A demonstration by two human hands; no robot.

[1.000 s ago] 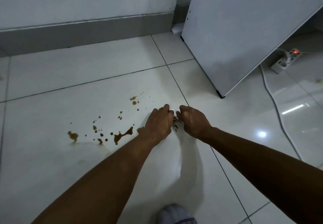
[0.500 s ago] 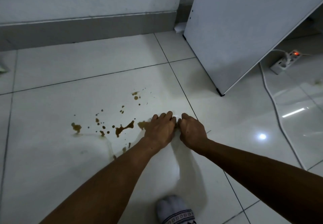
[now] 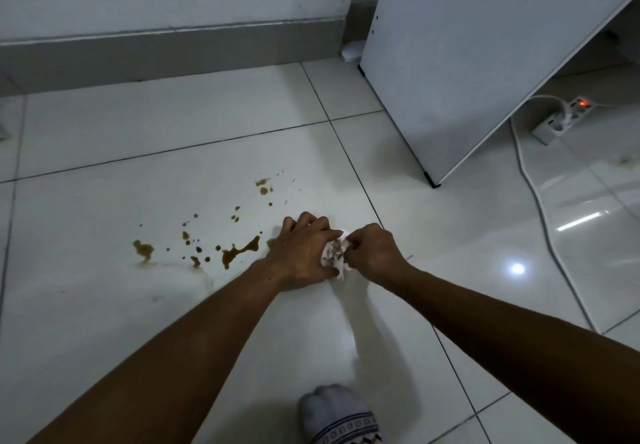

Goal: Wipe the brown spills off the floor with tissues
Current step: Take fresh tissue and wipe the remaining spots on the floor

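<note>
Both hands met low over the white tiled floor (image 3: 104, 305), near a dark grout line. The left hand (image 3: 301, 253) lay palm down with its fingers curled over the left side of a crumpled white tissue (image 3: 335, 256), and the right hand (image 3: 374, 251) pinched the right side of the same tissue between thumb and fingertips. The tissue was bunched between the two hands, touching both, and carried dark brown marks on its folds; whether it touched the floor could not be told. The brown spills (image 3: 239, 253) lay on the same tile, just left of the left hand: one elongated streak nearest the wrist, a scatter of small drops beyond it, a larger blot (image 3: 143, 248) farther left, and a small pair of spots (image 3: 264, 187) above the hands. A white panel (image 3: 467, 55) stood tilted on the floor at upper right, well apart from the hands. Beyond it lay a power strip (image 3: 561, 119) with a lit red switch and a white cable (image 3: 540, 201) running along the tiles. A foot in a patterned white sock (image 3: 337, 416) showed at the bottom edge. A grey skirting board (image 3: 166, 52) ran along the wall.
</note>
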